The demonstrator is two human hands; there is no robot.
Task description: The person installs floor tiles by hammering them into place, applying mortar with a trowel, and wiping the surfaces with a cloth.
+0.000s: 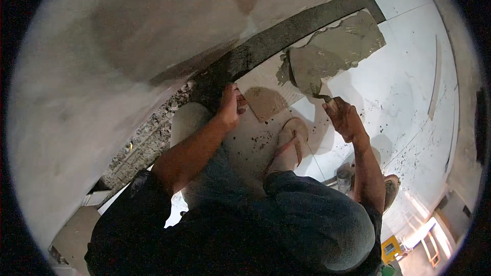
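1. Beside the wall [128, 30], a tile [266, 103] lay partly coated in grey mortar [358, 33].
2. Right hand [346, 120] gripped a trowel [308, 76], blade against mortar.
3. Left hand [231, 106] at tile's left end; grip could not be told.

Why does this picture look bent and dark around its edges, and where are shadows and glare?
In the head view, the fisheye lens bends straight lines and leaves black corners; in that view too, shadows lie on the wall and on the white floor beside the right hand, with glare at lower right.
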